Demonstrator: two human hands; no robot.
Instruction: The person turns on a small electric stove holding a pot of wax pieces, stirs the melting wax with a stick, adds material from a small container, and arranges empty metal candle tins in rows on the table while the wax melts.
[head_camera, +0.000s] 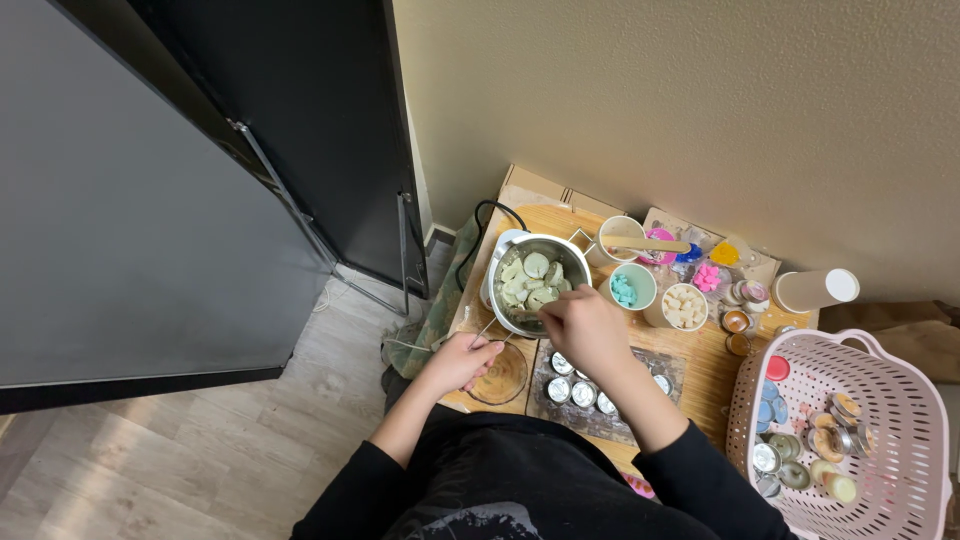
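Left hand (462, 360) grips the thin wire handle of the round steel pot (533, 283) of pale wax discs on the wooden worktop (715, 350). Right hand (585, 328) pinches 1 disc at the rim; likely light, brittle, slick, best taken by its edges.

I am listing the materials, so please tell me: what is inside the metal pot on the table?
The metal pot holds pale, round, greenish-white pieces. The right hand reaches over its near rim and covers part of the contents; the bottom under the pieces is hidden.
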